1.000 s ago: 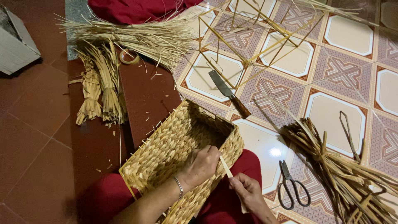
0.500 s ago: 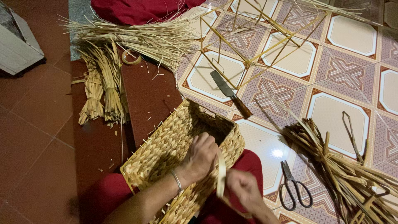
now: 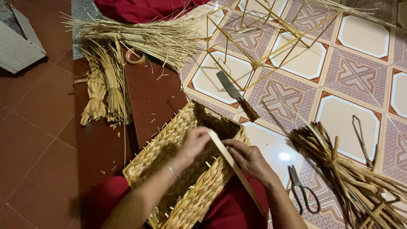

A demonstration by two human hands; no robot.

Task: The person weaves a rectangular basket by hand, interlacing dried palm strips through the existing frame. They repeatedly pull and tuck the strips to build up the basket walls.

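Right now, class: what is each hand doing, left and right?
Left hand: closed on the upper end of the flat pale strip, over the woven basket.
Right hand: fingers pinching the same strip lower down.

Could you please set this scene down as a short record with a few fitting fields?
Left hand: grips the top of a flat pale strip at the woven basket rim
Right hand: pinches the same strip lower down
Basket: rectangular, on the lap
Tiled floor: knife, scissors, stick frame
Straw bundles: left of the basket
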